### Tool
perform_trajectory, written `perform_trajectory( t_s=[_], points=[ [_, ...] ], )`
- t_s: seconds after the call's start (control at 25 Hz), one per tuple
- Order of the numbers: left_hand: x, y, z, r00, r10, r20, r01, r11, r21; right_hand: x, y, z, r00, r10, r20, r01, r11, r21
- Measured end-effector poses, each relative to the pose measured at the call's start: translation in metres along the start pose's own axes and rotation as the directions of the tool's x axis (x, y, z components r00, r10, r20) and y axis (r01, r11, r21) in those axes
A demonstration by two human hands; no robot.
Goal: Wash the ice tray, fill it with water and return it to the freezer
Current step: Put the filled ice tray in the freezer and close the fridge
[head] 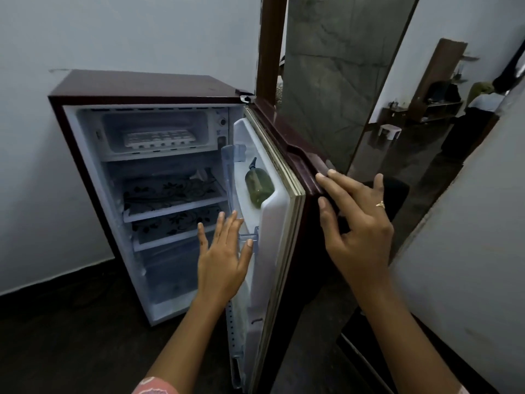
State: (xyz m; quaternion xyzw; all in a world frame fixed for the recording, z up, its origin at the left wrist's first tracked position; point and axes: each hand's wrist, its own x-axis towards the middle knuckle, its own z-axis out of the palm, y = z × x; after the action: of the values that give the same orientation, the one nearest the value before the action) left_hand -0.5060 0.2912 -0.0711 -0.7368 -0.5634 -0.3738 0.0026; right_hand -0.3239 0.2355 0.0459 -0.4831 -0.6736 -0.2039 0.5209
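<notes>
A small maroon fridge (pixel 147 83) stands against the wall with its door (pixel 279 177) swung open to the right. In the freezer box (pixel 113 132) at the top lies a white ice tray (pixel 159 139). My left hand (pixel 223 257) is spread open in front of the door's inner shelves, holding nothing. My right hand (pixel 358 223) rests on the outer edge of the door near its handle, fingers curled against it.
A green bottle (pixel 257 186) stands in the door rack. Two patterned shelves (pixel 173 194) sit below the freezer box. A dark doorway and wooden frame (pixel 270 44) lie right of the fridge; a white stool (pixel 387 132) stands beyond.
</notes>
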Motion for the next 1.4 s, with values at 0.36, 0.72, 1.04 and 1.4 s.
perform_trajectory(
  t_s=[0.36, 0.72, 1.04, 1.4],
  points=[
    [-0.009, -0.063, -0.042, 0.979, -0.194, -0.056, 0.189, 0.978, -0.088, 0.007, -0.064, 0.058, 0.973, -0.218, 0.076, 0.195, 0.952, 0.237],
    [-0.009, -0.103, -0.083, 0.953, -0.209, -0.217, 0.178, 0.972, -0.155, -0.008, -0.07, 0.124, 0.827, -0.087, 0.556, -0.09, 0.955, 0.284],
    [0.021, -0.154, -0.103, 0.926, -0.269, -0.265, 0.3, 0.951, 0.081, 0.0, -0.106, 0.199, 0.68, -0.229, 0.696, 0.003, 0.951, 0.31],
    [0.073, -0.246, -0.127, 0.956, -0.235, -0.178, 0.27, 0.941, 0.204, 0.021, -0.153, 0.29, 0.731, -0.25, 0.635, 0.001, 0.931, 0.365]
  ],
)
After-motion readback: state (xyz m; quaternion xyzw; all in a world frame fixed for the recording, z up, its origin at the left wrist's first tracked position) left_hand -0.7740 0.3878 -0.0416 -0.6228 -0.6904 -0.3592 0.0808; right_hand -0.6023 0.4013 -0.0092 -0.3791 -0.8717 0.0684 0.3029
